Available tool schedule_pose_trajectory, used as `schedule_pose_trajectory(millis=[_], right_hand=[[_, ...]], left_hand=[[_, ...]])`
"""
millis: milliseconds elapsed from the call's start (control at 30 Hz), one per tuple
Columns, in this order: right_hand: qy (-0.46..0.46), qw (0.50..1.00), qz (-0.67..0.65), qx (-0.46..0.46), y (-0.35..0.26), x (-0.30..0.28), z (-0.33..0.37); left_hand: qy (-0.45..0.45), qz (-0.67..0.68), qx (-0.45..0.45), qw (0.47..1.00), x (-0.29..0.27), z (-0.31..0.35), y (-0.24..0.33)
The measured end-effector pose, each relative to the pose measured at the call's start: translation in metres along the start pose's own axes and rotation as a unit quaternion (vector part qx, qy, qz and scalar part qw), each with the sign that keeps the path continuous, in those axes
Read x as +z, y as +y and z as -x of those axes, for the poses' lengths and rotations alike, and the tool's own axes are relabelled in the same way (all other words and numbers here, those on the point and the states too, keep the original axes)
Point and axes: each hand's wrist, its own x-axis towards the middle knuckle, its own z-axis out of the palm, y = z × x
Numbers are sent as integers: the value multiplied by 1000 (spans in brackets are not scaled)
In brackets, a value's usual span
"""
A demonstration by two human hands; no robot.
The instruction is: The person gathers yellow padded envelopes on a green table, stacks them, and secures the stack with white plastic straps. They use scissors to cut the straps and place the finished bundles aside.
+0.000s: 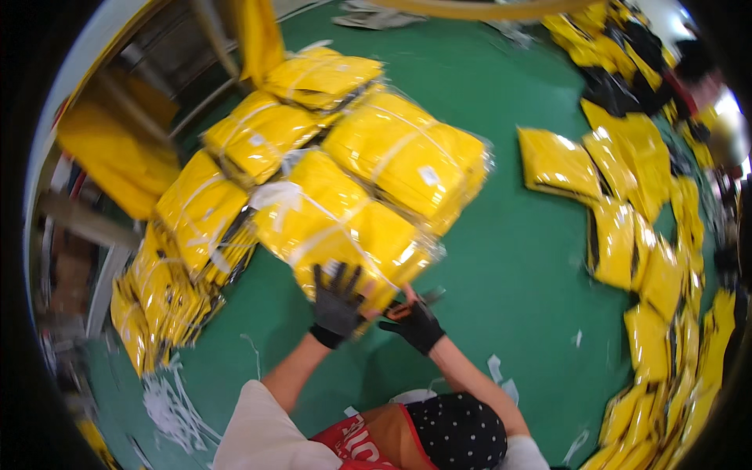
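The gloved left hand lies flat, fingers spread, on the near end of a wrapped yellow bundle. The right hand grips its underside edge at 3 o'clock. More bundles stack at 12 o'clock; loose yellow packets cover the green floor rightward.

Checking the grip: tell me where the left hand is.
In the head view, the gloved left hand presses the near end of a strapped yellow bundle, just left of the right hand.

The green floor carries strapped yellow bundles, loose yellow packets and white strap scraps.
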Motion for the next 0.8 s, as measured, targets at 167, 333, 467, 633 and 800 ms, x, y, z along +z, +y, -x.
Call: schedule_pose_trajectory(millis=[167,333,467,633,800], right_hand=[[83,920,383,12,-57,-34,26],[119,638,741,-173,-101,-175,246],[635,563,496,-186,-45,-239,543],[816,477,37,-324,207,-169,705],[707,400,-310,-494,424,-153,626]], left_hand=[[-26,-23,58,998,23,-43,-42],[32,-86,99,991,-9,-46,18],[-202,336,229,891,12,-66,188],[-403,375,573,607,30,-19,390],[-369,259,765,460,43,84,505]])
